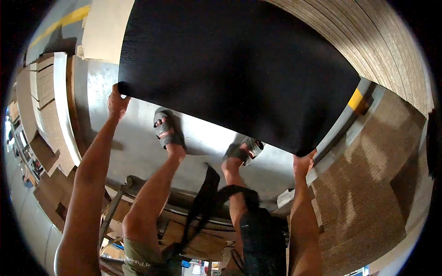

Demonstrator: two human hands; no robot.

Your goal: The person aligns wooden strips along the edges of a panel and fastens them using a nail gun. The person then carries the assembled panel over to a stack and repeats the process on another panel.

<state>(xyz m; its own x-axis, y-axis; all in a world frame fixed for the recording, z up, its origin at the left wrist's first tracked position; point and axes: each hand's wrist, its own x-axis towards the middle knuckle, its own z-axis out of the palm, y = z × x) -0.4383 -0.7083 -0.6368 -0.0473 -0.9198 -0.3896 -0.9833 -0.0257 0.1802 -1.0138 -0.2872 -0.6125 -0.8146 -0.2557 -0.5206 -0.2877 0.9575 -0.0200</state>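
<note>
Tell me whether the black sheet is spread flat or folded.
Spread flat. The black sheet shows one unbroken surface with no crease, held at its near corners by the left hand and right hand.

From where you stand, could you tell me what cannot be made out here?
- Head view: the black sheet hides the floor beyond the feet.
- Its far edge is cut off by the picture's top.
- Left hand and right hand: fingertips hidden behind the sheet's corners.

Grey concrete floor (138, 152), stacked chipboard panels (382, 41) right, yellow floor line (71, 18).
</note>
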